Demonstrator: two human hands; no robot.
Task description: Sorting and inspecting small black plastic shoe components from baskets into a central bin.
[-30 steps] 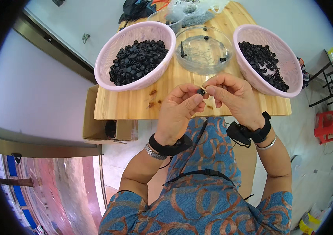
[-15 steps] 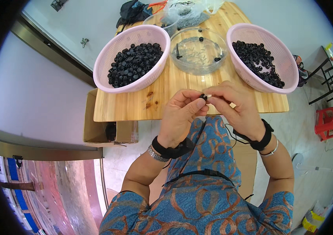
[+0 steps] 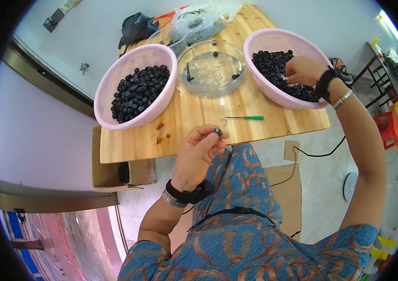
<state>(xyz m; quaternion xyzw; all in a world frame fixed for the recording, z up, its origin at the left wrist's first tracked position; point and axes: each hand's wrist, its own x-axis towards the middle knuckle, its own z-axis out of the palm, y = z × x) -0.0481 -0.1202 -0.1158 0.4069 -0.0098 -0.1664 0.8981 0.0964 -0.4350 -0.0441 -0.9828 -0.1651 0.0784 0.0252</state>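
Note:
Near the front edge of the table, my left hand (image 3: 198, 149) pinches a small round black plastic part (image 3: 217, 131) between thumb and fingers. My right hand (image 3: 305, 71) reaches into the right pink basket (image 3: 260, 37), over a pile of small black ring-like parts (image 3: 269, 65). Its fingers are curled down, and whatever is between them is hidden. A screwdriver (image 3: 254, 118) with a green handle lies on the wood, to the right of my left hand.
On the left stands another pink basket (image 3: 101, 105) full of black caps (image 3: 140, 91). Between the baskets sits a clear round tray (image 3: 208, 92) with tiny clear pieces and a few black parts. Behind it are a clear tub (image 3: 180, 47) and a plastic bag (image 3: 199, 18).
My right hand has left the small black part and moved right into the right basket. The left hand keeps the part. The screwdriver, hidden before, now shows; the whole view has shifted.

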